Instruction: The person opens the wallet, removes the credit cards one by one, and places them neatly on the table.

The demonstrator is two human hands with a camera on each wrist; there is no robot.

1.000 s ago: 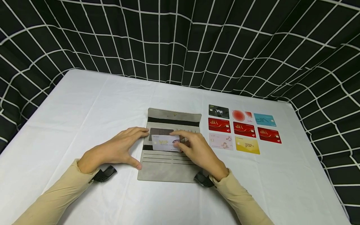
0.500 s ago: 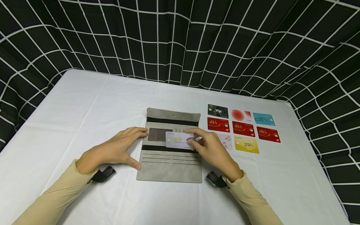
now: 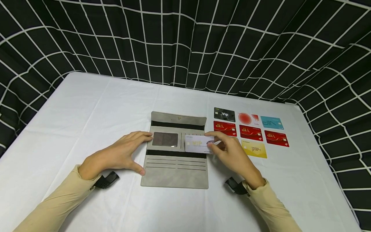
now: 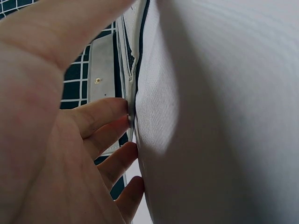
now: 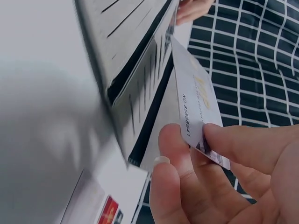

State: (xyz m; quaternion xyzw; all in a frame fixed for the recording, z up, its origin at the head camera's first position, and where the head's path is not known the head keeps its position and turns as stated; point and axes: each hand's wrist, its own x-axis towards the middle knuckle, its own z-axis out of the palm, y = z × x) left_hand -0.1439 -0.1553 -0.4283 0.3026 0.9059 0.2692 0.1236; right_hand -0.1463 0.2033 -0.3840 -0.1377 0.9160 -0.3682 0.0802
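An unfolded grey wallet (image 3: 174,178) lies on the white table, its snap flap at the far end. My right hand (image 3: 233,154) pinches a white VIP card (image 3: 197,143) by its right end, between thumb and fingers. In the head view this card overlaps the wallet's upper right slots; the right wrist view shows it held up apart from the wallet. My left hand (image 3: 121,154) has its fingers spread, with fingertips and thumb touching the wallet's left edge. A dark window pocket (image 3: 165,139) shows in the wallet's upper left.
Right of the wallet lie loose cards in rows: a black one (image 3: 224,114), a red-and-white one (image 3: 248,119), a teal one (image 3: 271,122), several red ones (image 3: 251,132) and a yellow one (image 3: 254,149). A black grid-patterned curtain (image 3: 174,42) hangs behind the table.
My right hand has carried the white VIP card rightward, from over the window pocket to over the right slots. The hand now covers the pale pink card. My left hand stays at the wallet's edge.
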